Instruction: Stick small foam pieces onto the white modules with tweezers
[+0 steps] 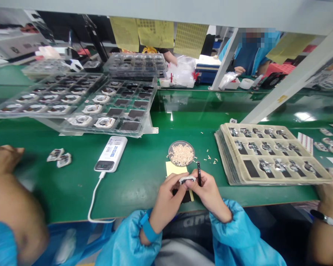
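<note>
Near the table's front edge, my left hand pinches a small white-rimmed housing with dark parts inside. My right hand is closed too, its thumb and fingers at the other side of the housing. A slim black stick-like tool with pale lettering stands up out of my right hand; its lower end is hidden. Beneath the hands lie a yellow paper and a dark flat piece, partly covered. Just beyond is a round dish heaped with tiny beige pieces.
Tiny pieces lie scattered right of the dish. Stacked beige trays of metal parts stand right; clear trays of white housings stand left. A white power bank trails a cable. Other people's arms reach in at both sides.
</note>
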Demonstrator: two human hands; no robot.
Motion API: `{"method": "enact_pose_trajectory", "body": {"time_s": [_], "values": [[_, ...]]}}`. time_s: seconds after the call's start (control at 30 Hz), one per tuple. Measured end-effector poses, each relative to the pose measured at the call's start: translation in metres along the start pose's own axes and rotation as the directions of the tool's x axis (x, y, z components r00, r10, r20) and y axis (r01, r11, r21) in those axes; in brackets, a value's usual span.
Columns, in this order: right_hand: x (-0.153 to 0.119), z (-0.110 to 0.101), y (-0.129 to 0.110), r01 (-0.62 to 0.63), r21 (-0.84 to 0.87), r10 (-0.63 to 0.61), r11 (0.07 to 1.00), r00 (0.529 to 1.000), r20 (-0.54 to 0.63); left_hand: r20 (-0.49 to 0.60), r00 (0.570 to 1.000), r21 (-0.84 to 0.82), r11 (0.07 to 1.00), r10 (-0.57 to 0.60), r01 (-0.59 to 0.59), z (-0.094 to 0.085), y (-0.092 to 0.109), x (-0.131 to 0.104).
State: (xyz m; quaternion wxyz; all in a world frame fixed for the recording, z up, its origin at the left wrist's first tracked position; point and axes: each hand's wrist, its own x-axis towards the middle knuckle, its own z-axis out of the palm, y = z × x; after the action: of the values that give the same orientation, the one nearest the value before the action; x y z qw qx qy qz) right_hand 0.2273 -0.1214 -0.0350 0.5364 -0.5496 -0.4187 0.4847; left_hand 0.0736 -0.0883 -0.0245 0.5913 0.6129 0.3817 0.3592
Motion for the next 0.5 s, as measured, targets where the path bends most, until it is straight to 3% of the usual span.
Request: {"method": "enact_pose_trajectory", "body": {"time_s": [0.17,0.33,0.43,0.5], "values": [[0.001,0.001,0.004,0.0,0.018,0.001,1.0,1.0,-0.018,-0.064,0.998,0.114,0.993,0.008,-0.001,0.005,0.004,-0.002],[0.002,0.001,0.005,0.009,-0.009,-0.01,1.0,1.0,-0.026,-0.103,0.995,0.104,0.995,0.011,-0.001,0.009,0.001,-0.003],[0.003,0.0,0.001,-0.008,-0.14,0.006,0.99,1.0,-0.016,-0.078,0.996,0.026,0.998,-0.05,0.053,0.003,0.0,0.001],[0.005,-0.001,-0.005,0.035,-0.272,-0.051,0.962,0.997,-0.052,-0.069,0.993,-0.006,0.996,-0.092,0.092,-0.002,-0.001,0.003]]}}
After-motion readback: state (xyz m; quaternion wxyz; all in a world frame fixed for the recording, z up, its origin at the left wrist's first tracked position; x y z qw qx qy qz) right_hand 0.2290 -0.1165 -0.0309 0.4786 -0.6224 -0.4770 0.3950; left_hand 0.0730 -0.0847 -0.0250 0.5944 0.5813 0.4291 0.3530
